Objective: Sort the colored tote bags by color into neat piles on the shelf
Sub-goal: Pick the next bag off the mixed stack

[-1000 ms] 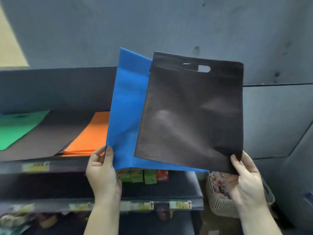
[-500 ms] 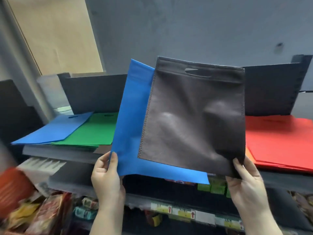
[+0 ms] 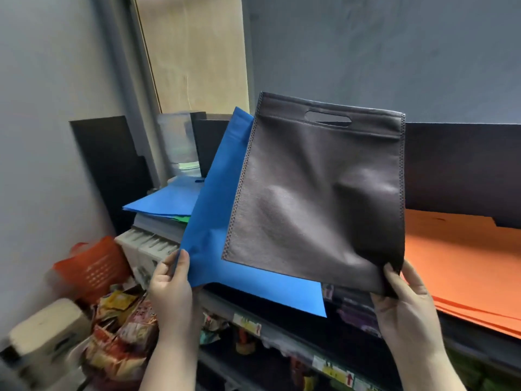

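Observation:
I hold two flat tote bags upright in front of the shelf. My left hand [image 3: 172, 280] pinches the lower left corner of a blue bag [image 3: 214, 221]. My right hand [image 3: 406, 303] pinches the lower right corner of a dark brown bag [image 3: 318, 193], which overlaps the blue one and has a cut-out handle at its top. On the shelf [image 3: 476, 345] a pile of blue bags [image 3: 166, 203] lies to the left, with a sliver of green bag [image 3: 181, 219] under it. An orange pile [image 3: 462, 258] lies to the right.
A dark back panel [image 3: 462, 170] runs behind the shelf. Lower shelves hold small packaged goods behind price labels [image 3: 335, 372]. At lower left stand an orange basket [image 3: 93, 269], a heap of snack packets [image 3: 121, 334] and a beige box [image 3: 48, 337]. Grey wall lies to the left.
My view has swung left along the shelf. The blue pile now sits close behind the held bags and the orange pile shows on the right. Both hands keep their grips.

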Motion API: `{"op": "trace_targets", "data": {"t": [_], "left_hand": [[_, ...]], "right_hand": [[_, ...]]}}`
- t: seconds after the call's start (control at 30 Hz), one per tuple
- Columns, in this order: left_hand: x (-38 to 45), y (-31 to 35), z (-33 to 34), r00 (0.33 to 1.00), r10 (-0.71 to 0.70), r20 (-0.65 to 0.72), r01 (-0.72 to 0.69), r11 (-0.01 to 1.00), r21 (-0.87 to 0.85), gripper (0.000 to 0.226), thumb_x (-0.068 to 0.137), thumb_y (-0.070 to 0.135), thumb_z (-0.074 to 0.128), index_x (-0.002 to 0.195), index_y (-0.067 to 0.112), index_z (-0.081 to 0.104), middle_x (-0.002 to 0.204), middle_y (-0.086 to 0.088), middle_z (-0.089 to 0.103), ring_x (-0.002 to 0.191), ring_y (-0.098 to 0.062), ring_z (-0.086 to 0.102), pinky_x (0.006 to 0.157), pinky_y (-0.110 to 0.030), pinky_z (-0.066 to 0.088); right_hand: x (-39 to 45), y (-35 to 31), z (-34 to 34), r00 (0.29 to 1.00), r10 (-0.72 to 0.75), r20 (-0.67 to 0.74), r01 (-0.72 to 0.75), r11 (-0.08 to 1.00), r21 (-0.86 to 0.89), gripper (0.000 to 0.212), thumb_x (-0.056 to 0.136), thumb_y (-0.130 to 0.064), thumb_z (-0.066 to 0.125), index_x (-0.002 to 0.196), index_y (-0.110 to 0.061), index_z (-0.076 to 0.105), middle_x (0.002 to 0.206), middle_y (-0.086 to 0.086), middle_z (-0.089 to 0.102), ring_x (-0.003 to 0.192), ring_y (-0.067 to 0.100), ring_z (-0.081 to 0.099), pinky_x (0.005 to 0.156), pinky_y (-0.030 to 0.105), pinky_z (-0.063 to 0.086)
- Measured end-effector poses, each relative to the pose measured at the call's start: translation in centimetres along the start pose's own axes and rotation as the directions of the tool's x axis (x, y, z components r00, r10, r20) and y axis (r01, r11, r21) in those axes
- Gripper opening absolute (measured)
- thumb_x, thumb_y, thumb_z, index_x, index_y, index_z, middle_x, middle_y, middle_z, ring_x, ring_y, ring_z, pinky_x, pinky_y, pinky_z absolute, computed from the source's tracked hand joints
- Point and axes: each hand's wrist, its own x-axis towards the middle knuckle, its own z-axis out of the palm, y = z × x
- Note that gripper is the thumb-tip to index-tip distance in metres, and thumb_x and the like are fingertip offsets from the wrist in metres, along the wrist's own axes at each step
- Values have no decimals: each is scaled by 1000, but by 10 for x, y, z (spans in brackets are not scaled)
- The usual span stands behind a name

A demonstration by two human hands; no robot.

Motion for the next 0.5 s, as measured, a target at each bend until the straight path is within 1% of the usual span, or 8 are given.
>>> {"op": "trace_targets", "data": {"t": [0.07, 0.1, 0.17, 0.23, 0.33, 0.37, 0.43, 0.5], "left_hand": [[11, 2, -4, 1000, 5, -24, -5, 1000, -19, 6, 91, 22, 62, 86, 24, 66, 101, -6, 70, 99, -26, 64, 94, -46, 48], [16, 3, -5, 999, -1, -37, -1, 999, -40, 6, 92, 21, 62, 87, 22, 66, 100, -6, 69, 97, -25, 64, 93, -46, 49], [29, 4, -6, 998, -4, -56, 1, 998, -70, 7, 93, 17, 60, 89, 19, 65, 97, -5, 68, 94, -24, 63, 92, -43, 48], [43, 4, -7, 997, -1, -75, -4, 998, -66, 8, 92, 17, 60, 87, 19, 65, 93, -2, 69, 91, -21, 63, 89, -41, 49], [68, 5, -12, 994, 13, -106, -21, 998, -67, 12, 92, 15, 60, 83, 20, 65, 85, 2, 68, 82, -15, 62, 77, -33, 49], [77, 5, -15, 994, 13, -109, -19, 998, -61, 13, 92, 15, 60, 82, 20, 65, 85, 2, 68, 83, -17, 62, 77, -34, 49], [101, 3, -22, 995, 14, -103, -19, 999, -43, 14, 91, 18, 62, 79, 20, 69, 89, -1, 70, 90, -24, 63, 84, -42, 49], [126, 3, -28, 996, -1, -91, -2, 999, -37, 13, 90, 20, 64, 80, 21, 72, 99, -8, 71, 101, -31, 64, 94, -48, 48]], "right_hand": [[11, 9, 6, 999, 16, 37, -17, 1000, 14, 46, 90, 0, 45, 70, -24, 78, 79, -5, 74, 74, 3, 70, 63, 15, 55], [17, 14, 9, 999, 27, 47, -27, 999, 17, 47, 91, 2, 44, 71, -24, 78, 80, -5, 74, 75, 3, 70, 65, 15, 55], [27, 23, 16, 997, 36, 72, -37, 999, 9, 45, 89, 1, 46, 73, -24, 79, 81, -5, 74, 76, 3, 70, 65, 14, 55], [35, 33, 25, 995, 40, 91, -38, 999, -30, 47, 91, 4, 43, 77, -23, 79, 83, -4, 74, 77, 4, 70, 67, 14, 55], [45, 56, 37, 994, 53, 95, -48, 997, -60, 49, 95, 5, 40, 81, -21, 78, 88, -1, 74, 82, 7, 70, 69, 16, 56], [48, 64, 41, 994, 58, 91, -53, 997, -58, 49, 95, 5, 40, 81, -21, 78, 90, -1, 74, 84, 7, 70, 69, 16, 56], [55, 81, 51, 994, 60, 86, -55, 997, -61, 48, 95, 5, 40, 82, -21, 78, 90, -1, 74, 84, 8, 70, 70, 16, 55], [62, 98, 63, 995, 50, 83, -43, 996, -83, 46, 93, 4, 43, 82, -22, 78, 88, -3, 75, 81, 6, 70, 70, 16, 56]]}}
